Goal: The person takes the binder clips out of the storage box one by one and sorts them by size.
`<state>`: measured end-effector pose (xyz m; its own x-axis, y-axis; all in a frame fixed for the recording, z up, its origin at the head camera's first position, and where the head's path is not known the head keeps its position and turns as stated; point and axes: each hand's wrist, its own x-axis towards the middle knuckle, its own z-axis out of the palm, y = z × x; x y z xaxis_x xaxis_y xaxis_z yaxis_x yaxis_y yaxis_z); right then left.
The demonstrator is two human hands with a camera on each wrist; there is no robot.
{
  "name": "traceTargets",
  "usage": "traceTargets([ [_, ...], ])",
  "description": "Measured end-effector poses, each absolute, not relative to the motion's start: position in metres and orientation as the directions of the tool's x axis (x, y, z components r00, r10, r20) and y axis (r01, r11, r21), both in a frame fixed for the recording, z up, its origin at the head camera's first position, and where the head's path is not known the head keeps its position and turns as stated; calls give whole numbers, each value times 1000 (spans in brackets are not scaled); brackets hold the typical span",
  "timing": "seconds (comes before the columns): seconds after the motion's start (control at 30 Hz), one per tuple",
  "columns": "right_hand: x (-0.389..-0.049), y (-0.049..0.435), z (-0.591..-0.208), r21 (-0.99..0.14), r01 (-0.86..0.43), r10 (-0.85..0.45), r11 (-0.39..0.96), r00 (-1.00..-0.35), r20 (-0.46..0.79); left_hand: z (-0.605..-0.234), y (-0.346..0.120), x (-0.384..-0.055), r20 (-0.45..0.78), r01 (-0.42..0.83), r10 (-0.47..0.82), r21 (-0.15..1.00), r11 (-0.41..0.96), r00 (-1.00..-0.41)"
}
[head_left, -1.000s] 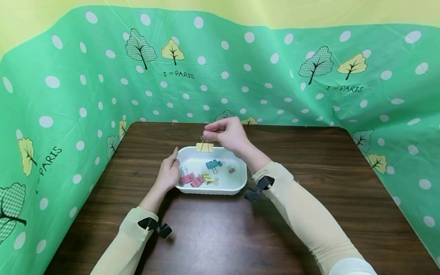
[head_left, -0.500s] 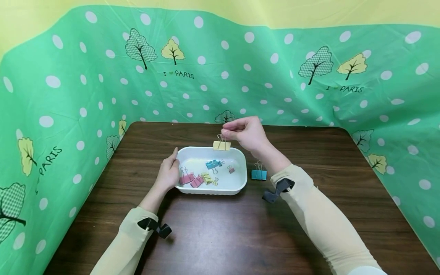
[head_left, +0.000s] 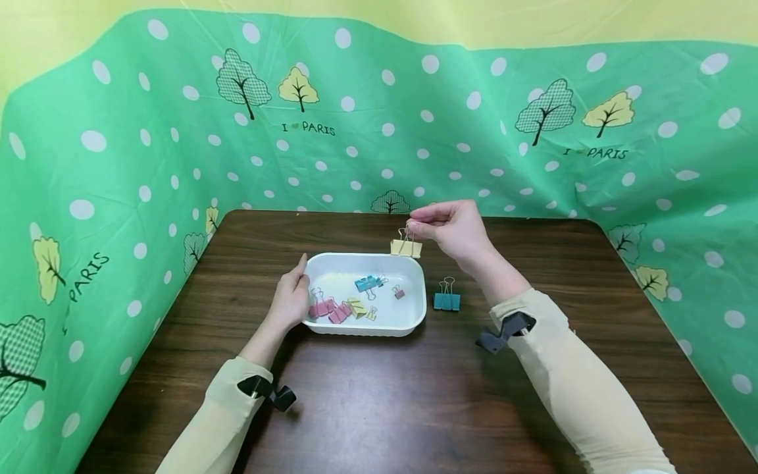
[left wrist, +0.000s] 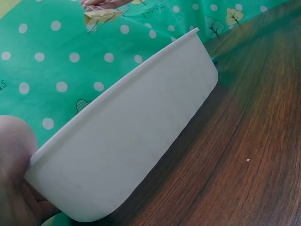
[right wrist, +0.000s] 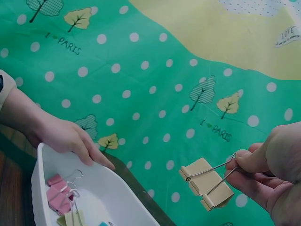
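My right hand (head_left: 453, 230) pinches a large yellow binder clip (head_left: 405, 248) by its wire handles. The clip hangs above the tray's far right rim; the right wrist view shows the yellow binder clip (right wrist: 206, 183) with both wire loops between thumb and fingers. My left hand (head_left: 292, 296) grips the left end of a white tray (head_left: 361, 329), thumb along the rim. Inside the tray lie pink binder clips (head_left: 339, 312), a small yellow-green one (head_left: 356, 307), a blue one (head_left: 368, 284) and a tiny pink one (head_left: 399, 292). From the left wrist, the tray's outer wall (left wrist: 127, 132) fills much of the view.
A large blue binder clip (head_left: 447, 301) stands on the brown wooden table (head_left: 367, 408), just right of the tray, with its handles up. A green dotted cloth (head_left: 450, 118) hangs behind and beside the table.
My right hand has carried the yellow binder clip rightward along the tray's far side. The blue clip beside the tray, earlier mostly covered by my arm, now shows. My left hand and the tray stay put.
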<state>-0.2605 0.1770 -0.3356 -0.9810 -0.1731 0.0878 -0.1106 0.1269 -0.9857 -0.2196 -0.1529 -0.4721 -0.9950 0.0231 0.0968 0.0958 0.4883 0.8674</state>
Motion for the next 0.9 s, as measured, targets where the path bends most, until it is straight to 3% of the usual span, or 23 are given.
traceTargets([
  [0.9,-258,234,-338,-980,-100,-67,171,-994,89,-475,-154,-221,103,101,23,865,492,-994],
])
